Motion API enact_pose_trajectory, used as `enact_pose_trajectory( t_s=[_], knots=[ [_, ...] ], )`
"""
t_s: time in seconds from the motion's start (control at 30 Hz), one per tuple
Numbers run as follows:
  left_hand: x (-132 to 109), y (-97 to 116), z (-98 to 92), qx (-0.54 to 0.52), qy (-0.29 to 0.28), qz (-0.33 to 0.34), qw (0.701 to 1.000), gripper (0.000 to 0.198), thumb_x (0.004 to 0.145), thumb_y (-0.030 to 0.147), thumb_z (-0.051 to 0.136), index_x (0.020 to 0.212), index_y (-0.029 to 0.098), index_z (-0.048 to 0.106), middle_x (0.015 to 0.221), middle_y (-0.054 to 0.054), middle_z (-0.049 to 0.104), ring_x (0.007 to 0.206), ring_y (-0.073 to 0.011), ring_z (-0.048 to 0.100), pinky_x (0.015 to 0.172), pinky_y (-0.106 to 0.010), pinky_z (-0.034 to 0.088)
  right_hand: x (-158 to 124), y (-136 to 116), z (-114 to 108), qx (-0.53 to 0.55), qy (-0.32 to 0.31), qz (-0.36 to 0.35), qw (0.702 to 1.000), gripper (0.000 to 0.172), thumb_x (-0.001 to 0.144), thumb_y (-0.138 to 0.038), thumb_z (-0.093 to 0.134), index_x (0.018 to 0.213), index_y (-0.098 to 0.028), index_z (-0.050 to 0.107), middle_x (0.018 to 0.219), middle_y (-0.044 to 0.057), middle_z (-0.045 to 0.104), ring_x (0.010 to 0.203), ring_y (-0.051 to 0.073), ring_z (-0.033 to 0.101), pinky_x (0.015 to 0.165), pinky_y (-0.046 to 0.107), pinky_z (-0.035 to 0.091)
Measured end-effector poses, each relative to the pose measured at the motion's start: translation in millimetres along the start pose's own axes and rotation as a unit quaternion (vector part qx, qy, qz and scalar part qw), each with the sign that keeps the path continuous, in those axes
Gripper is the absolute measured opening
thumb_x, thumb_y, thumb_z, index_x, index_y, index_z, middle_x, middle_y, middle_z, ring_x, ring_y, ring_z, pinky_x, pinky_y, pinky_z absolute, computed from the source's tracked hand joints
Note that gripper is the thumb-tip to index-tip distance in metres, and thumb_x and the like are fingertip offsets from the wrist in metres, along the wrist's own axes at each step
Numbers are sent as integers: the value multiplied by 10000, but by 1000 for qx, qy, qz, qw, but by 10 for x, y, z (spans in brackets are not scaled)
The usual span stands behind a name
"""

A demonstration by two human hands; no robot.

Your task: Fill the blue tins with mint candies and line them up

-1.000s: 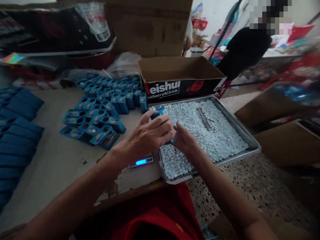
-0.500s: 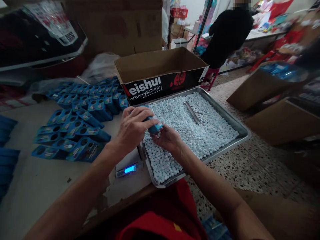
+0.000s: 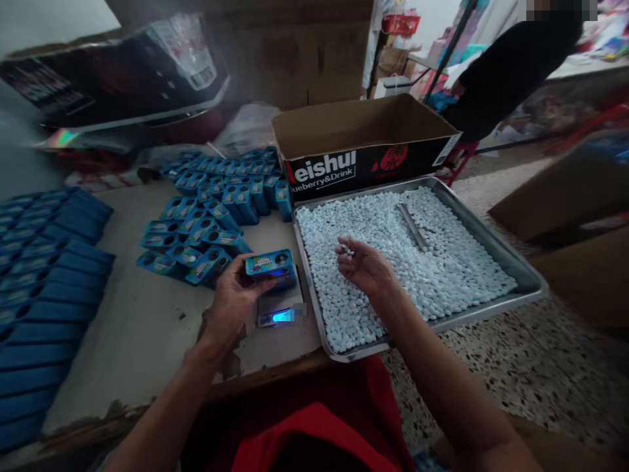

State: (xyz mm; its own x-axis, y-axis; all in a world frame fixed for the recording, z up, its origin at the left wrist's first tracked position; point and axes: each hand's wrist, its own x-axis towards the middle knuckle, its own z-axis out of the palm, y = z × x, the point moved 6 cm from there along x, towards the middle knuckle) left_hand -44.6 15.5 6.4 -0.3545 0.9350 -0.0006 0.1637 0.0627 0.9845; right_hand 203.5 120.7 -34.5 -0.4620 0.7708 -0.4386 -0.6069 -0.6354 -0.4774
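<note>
My left hand [image 3: 237,288] is closed around a small blue box [image 3: 269,263] with a round hole in its top. That box is at a small scale [image 3: 268,319] with a lit blue display; whether it rests on the scale I cannot tell. Over the metal tray [image 3: 533,288], my right hand [image 3: 366,265] is palm up with curled fingers, holding a few small white candy-like pieces [image 3: 346,250]. Pale blue and white pieces [image 3: 354,321] of the same sort fill the tray. A metal strip [image 3: 411,226] lies on them.
More blue boxes [image 3: 196,226] stand left of the scale, and long rows of them [image 3: 49,314] line the table's left side. An open black-printed carton [image 3: 319,174] sits behind the tray. A person in black [image 3: 515,72] is at the back right, near other cartons [image 3: 555,177].
My left hand has brought the blue box away from the tray's edge, down to the scale. My right hand has parted from the box and now holds a few pieces over the tray. The view has shifted left.
</note>
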Motion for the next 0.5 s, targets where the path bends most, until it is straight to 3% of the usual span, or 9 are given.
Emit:
enact_pose_trajectory(
  t_s=[0.13, 0.2, 0.37, 0.5],
  knots=[
    [-209, -187, -115, 33, -2, -41, 999, 581, 693, 434, 947, 1170, 235, 684, 1065, -49, 801, 1012, -270, 765, 1005, -470, 616, -22, -170, -22, -78, 27, -130, 988, 252, 748, -88, 791, 963, -173, 691, 784, 18, 693, 590, 67, 540, 504, 126, 465],
    [-259, -222, -126, 43, -11, -38, 998, 572, 723, 435, 934, 1210, 265, 688, 1113, -51, 804, 1048, -278, 769, 1006, -481, 619, -43, -198, 10, -121, 20, -162, 979, 293, 717, -101, 827, 968, -179, 695, 796, 11, 698, 589, 58, 532, 498, 120, 439],
    [-409, -196, -299, 49, 15, 32, 998, 752, 711, 424, 944, 1378, 273, 633, 1353, -88, 730, 1293, -287, 694, 1185, -493, 519, -54, -87, 37, -181, -12, -114, 977, 288, 743, -269, 889, 934, -147, 711, 645, -38, 589, 473, 33, 401, 409, 133, 301],
    [-641, -108, -570, 128, 29, 72, 989, 506, 844, 428, 852, 1298, 273, 690, 1255, -72, 764, 1192, -278, 732, 1132, -484, 564, -43, -21, 35, -210, -30, -109, 971, 319, 758, -314, 897, 968, -144, 727, 636, -43, 582, 478, 37, 400, 421, 134, 305]
  ],
)
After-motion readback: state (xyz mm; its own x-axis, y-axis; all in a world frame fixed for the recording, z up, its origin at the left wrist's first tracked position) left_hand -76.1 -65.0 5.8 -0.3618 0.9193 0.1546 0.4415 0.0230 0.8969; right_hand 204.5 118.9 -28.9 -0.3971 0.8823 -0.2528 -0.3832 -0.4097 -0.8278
